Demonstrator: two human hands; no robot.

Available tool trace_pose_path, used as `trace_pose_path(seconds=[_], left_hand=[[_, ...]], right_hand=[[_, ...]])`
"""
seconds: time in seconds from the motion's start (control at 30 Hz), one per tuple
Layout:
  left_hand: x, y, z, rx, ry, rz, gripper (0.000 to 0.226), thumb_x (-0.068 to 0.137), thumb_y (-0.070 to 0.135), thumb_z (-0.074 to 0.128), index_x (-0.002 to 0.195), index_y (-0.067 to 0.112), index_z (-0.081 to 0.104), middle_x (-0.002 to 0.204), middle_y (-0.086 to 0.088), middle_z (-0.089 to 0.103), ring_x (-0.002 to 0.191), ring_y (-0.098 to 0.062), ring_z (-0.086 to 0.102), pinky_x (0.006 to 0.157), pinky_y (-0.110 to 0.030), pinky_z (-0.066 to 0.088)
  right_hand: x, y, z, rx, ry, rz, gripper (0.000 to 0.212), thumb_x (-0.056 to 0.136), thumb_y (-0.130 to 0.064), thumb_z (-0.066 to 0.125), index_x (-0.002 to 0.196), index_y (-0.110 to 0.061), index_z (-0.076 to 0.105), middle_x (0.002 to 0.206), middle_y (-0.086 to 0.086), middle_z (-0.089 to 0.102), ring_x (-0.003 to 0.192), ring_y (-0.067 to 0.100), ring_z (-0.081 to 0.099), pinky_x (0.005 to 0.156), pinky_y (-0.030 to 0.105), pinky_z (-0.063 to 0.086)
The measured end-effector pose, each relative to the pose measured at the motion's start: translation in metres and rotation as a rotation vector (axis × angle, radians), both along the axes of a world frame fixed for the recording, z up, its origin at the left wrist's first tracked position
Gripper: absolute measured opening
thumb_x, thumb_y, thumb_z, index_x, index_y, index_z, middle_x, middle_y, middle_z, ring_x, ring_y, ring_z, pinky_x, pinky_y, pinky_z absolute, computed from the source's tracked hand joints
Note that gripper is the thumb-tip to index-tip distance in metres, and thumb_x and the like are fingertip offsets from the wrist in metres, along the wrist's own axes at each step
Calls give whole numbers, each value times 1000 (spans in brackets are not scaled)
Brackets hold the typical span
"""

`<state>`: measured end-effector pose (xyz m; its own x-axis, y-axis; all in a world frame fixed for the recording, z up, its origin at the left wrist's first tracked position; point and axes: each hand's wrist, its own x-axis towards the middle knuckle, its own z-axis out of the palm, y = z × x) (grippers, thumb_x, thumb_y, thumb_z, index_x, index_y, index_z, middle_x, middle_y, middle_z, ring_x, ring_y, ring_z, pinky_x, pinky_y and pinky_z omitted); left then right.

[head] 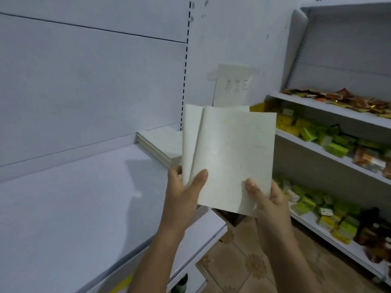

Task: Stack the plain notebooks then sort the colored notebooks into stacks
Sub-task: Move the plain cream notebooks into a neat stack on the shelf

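I hold plain off-white notebooks upright in front of me, fanned so that a second one shows behind the front one. My left hand grips their lower left edge, thumb on the front cover. My right hand pinches the lower right corner. A stack of plain notebooks lies flat on the white shelf, just behind and left of the held ones. A dark object shows under the held notebooks; what it is I cannot tell.
A white back panel rises behind the shelf. A paper sign with handwriting hangs on the wall. To the right, shelves carry green, yellow and orange packets. Patterned floor tiles show below between the units.
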<state>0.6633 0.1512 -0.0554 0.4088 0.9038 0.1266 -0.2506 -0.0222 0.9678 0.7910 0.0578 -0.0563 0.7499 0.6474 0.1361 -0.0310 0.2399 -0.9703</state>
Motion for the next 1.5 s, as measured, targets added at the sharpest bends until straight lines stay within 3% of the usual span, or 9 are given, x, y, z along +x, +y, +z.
trace_pose_path(seconds=[0.23, 0.47, 0.63, 0.77, 0.93, 1.07, 1.13, 1.23, 1.5], left_hand=[[22, 62, -13, 83, 231, 324, 21, 85, 43, 59, 101, 32, 52, 93, 7, 65, 76, -2, 61, 57, -12, 48], [52, 108, -26, 44, 419, 529, 80, 66, 73, 57, 132, 28, 46, 127, 11, 55, 112, -9, 54, 91, -34, 52], [68, 129, -21, 135, 515, 616, 38, 70, 44, 75, 98, 43, 50, 99, 29, 57, 90, 19, 54, 70, -4, 43], [64, 146, -40, 176, 706, 634, 76, 48, 62, 77, 116, 44, 49, 118, 22, 58, 110, 6, 53, 89, -25, 48], [65, 152, -51, 178, 872, 662, 121, 46, 93, 49, 147, 37, 17, 153, 23, 13, 140, 2, 17, 116, -35, 22], [66, 153, -52, 183, 969, 639, 111, 56, 90, 40, 146, 38, 3, 148, 14, 32, 120, -8, 50, 102, -25, 36], [67, 151, -52, 207, 1009, 648, 101, 62, 82, 41, 143, 43, -5, 138, 9, 47, 98, -8, 58, 84, -18, 36], [66, 152, -52, 195, 1021, 648, 106, 66, 74, 55, 148, 37, -1, 143, 7, 44, 117, -16, 53, 86, -18, 34], [67, 154, -58, 202, 1067, 690, 109, 68, 80, 54, 147, 38, -7, 129, 3, 56, 108, -19, 56, 79, -21, 33]], right_hand=[[44, 101, -19, -127, -51, 162, 24, 93, -25, 57, 117, -26, 53, 106, -9, 62, 96, 9, 59, 69, 24, 49], [95, 192, -21, -208, -267, 401, 11, 93, -25, 58, 101, -31, 55, 97, -17, 60, 90, 5, 59, 70, 22, 50], [115, 243, -29, -246, -376, 558, 17, 93, -25, 58, 110, -21, 58, 106, -4, 66, 95, 11, 63, 74, 27, 53], [130, 276, -40, -329, -549, 688, 24, 94, -29, 56, 112, -13, 61, 109, 2, 67, 98, 18, 63, 77, 32, 52], [134, 297, -44, -289, -727, 610, 40, 93, -35, 55, 125, -11, 55, 124, 5, 54, 115, 23, 51, 97, 45, 44], [136, 311, -40, -321, -622, 799, 26, 93, -32, 56, 116, -19, 57, 101, -10, 62, 98, 12, 61, 80, 29, 50], [135, 312, -42, -354, -609, 848, 37, 94, -33, 55, 129, -20, 51, 114, -8, 62, 111, 18, 58, 91, 36, 49], [131, 310, -47, -400, -621, 790, 65, 93, -40, 54, 149, -22, 26, 143, -3, 45, 135, 23, 37, 110, 42, 32], [131, 309, -55, -346, -672, 827, 88, 77, -73, 37, 150, -25, 27, 153, -9, 32, 143, 17, 23, 114, 33, 18]])
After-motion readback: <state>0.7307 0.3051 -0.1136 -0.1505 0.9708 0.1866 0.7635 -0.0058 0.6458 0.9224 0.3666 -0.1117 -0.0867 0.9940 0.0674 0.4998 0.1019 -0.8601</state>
